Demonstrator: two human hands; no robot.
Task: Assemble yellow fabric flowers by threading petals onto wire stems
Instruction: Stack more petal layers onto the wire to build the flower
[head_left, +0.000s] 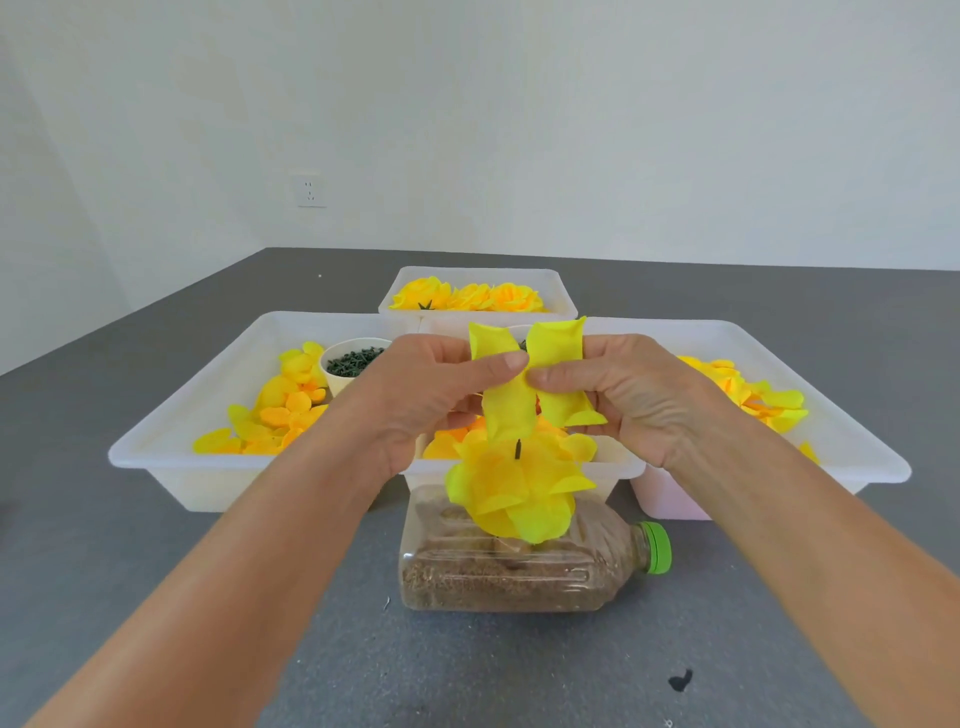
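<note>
Head view: A yellow petal piece (524, 374) is being pinched by both hands at once, above the bench (156, 545). The left hand (431, 395) is being held with its thumb pressed on the front of the fabric and its fingers (457, 345) curled behind. The right hand (628, 389) is being held the same way, its thumb tip touching the left thumb tip at the middle of the piece. Two lobes of the fabric are being held upright above the thumbs, and two are hanging below.

Just beneath the fingers, a partly built flower (519, 488) is being carried on a dark wire stem (518, 449), whose tip is showing above the petals. The stem is being supported by a plastic bottle (509, 566) lying on its side, filled with brownish grain and closed with a green cap (657, 548).

Beyond the fingers, white trays are being used for stock: loose petals in the left tray (171, 447) and in the right tray (857, 441), finished flowers in the far tray (478, 296). A cup of dark green parts (353, 361) is being kept in the left tray.
</note>
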